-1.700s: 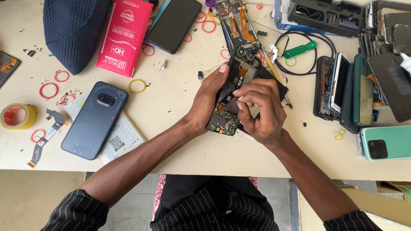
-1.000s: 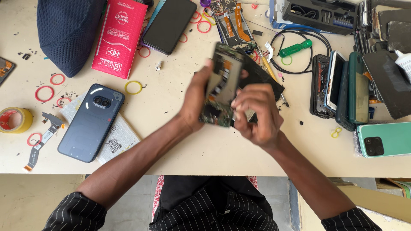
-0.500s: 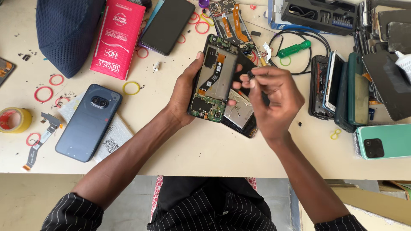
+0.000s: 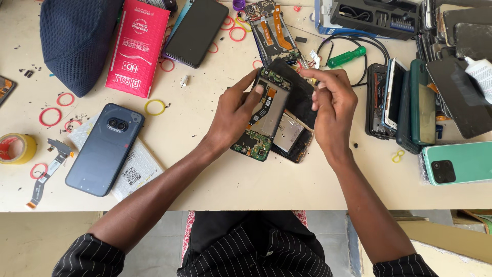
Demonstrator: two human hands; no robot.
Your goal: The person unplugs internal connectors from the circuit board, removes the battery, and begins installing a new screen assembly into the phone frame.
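Left hand [image 4: 233, 115] holds opened phone [image 4: 266, 110]; right hand [image 4: 333, 105] pinches its top.

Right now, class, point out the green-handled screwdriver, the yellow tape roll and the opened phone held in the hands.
Green-handled screwdriver [image 4: 347, 57]: head view, middle of handle.
Yellow tape roll [image 4: 18, 149]: head view, outer rim.
Opened phone [image 4: 269, 110]: head view, metal shield plate.

- Bare table [image 4: 225, 179] along near edge, between blue phone [image 4: 105, 149] and mint phone [image 4: 456, 163].
- Far edge crowded: cap [image 4: 77, 41], red packet [image 4: 137, 48].
- Right edge blocked by phone stack [image 4: 410, 102].
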